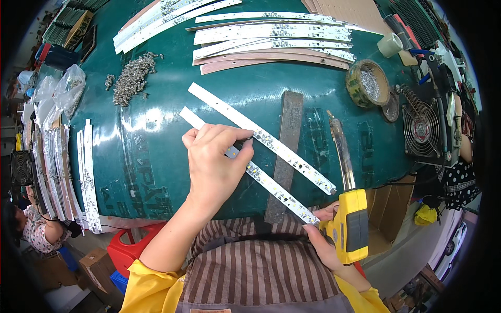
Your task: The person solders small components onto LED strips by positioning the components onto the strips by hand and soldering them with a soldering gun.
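Observation:
My left hand (216,164) is closed in a pinch over the middle of the table, a small dark component (244,141) between thumb and forefinger. Under it runs a white LED circuit strip (279,194), slanting down to the right. My right hand (326,242) grips a yellow and black soldering gun (350,227), its tip pointing away from me. That hand's thumb and finger also touch the strip's near end. Beyond lies a second LED strip (289,155), roughly parallel to the first. A dark flat metal bar (289,117) passes beneath both strips.
On the green table, a pile of small metal parts (134,78) lies at left. Stacked strips (271,34) are at the back, more strips (87,172) at left. A round tin (368,83) of silvery bits and a fan (421,129) stand right. Another person (44,224) sits far left.

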A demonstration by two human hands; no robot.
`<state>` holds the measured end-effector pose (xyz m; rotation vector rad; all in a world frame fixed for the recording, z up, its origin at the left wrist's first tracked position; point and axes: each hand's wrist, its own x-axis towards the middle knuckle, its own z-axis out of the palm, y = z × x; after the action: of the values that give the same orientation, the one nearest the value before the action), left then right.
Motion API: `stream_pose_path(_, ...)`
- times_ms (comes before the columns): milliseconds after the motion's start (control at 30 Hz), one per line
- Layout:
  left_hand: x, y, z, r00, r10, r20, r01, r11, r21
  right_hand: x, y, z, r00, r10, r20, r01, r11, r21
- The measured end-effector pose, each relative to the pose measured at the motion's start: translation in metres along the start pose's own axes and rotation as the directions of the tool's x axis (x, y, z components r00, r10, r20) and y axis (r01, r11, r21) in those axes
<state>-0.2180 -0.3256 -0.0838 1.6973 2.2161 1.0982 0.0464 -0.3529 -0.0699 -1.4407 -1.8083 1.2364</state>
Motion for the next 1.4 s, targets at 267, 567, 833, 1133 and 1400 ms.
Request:
stream_pose_path(267,0.0,0.002,-0.002,0.992,0.123,-0.037,-0.118,0.987,0.112,0.0,0.0,0.004,0.998,-0.016,-0.062,0.025,0.989,0.146)
stream_pose_path(567,-0.001,0.003,-0.003,0.971,0.241,-0.004,-0.234,0.948,0.213,0.002,0.009,-0.003,0.985,-0.166,0.057,0.17,0.982,-0.078)
stream_pose_path(833,-0.003,-0.001,-0.003,0.985,0.173,0.026,-0.175,0.98,0.098,0.002,0.003,-0.004,0.993,-0.097,-0.068,0.097,0.995,-0.013)
stream_pose_path(1133,-0.009,-0.004,0.002,0.997,-0.07,-0.011,0.069,0.994,-0.083,0.016,0.005,-0.02,0.941,-0.315,0.126,0.314,0.949,0.031)
stream_pose_path(1400,-0.009,0.0,0.0,0.992,-0.126,0.006,0.126,0.984,-0.125,0.026,0.001,-0.01,0.935,-0.322,0.151,0.317,0.947,0.056)
